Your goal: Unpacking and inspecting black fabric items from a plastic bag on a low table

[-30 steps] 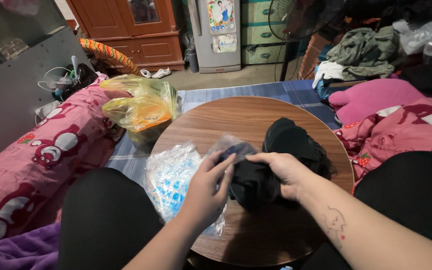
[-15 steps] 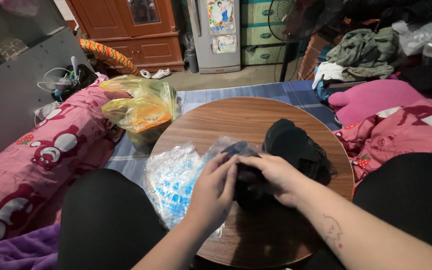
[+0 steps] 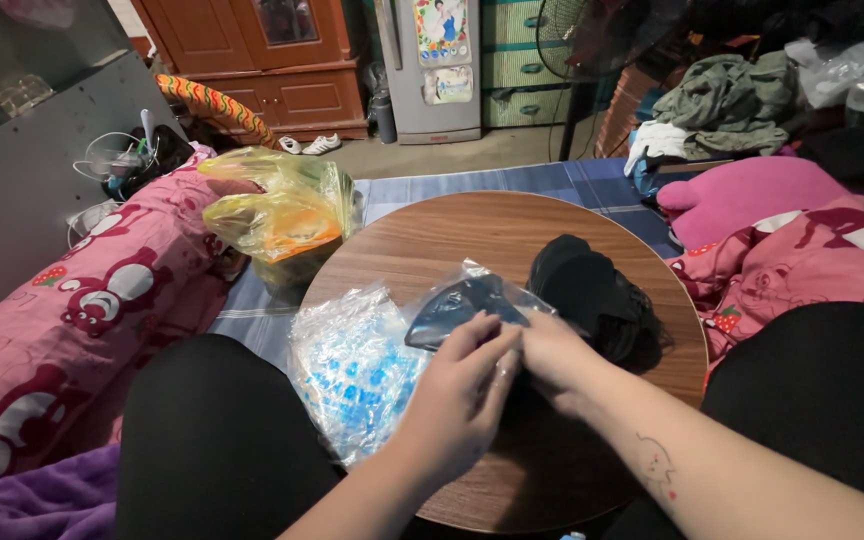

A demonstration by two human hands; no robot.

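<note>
Both hands have drawn together over the near middle of the round wooden table (image 3: 512,225). A second ago the right hand (image 3: 557,360) was spread over a bunched black cloth and the left hand (image 3: 457,405) was only reaching toward it. Now the two hands touch, fingers closed together and pinching at the mouth of a clear plastic bag (image 3: 472,295), which lies on the table just beyond the fingertips with a dark folded piece inside it. The loose black bundle that was under the right hand a second ago no longer shows there, so the cloth seems to have gone into the bag, or under the hands; the pictures do not settle which. Judging from this, the work has moved on from gathering the cloth to handling the bag's opening. How firmly the fingers grip the plastic cannot be told, since the left hand covers the contact. A pile of black clothes (image 3: 587,290) sits on the table to the right of the bag, touching it or very nearly so, and it has kept its place. To the left, a stack of clear bags with blue print (image 3: 352,370) hangs over the table edge against the person's knee. Farther off, beside the table, a yellow plastic bag (image 3: 277,215) stands on the blue checked mat (image 3: 552,180), and pink bedding (image 3: 82,300) runs along the left side.
</note>
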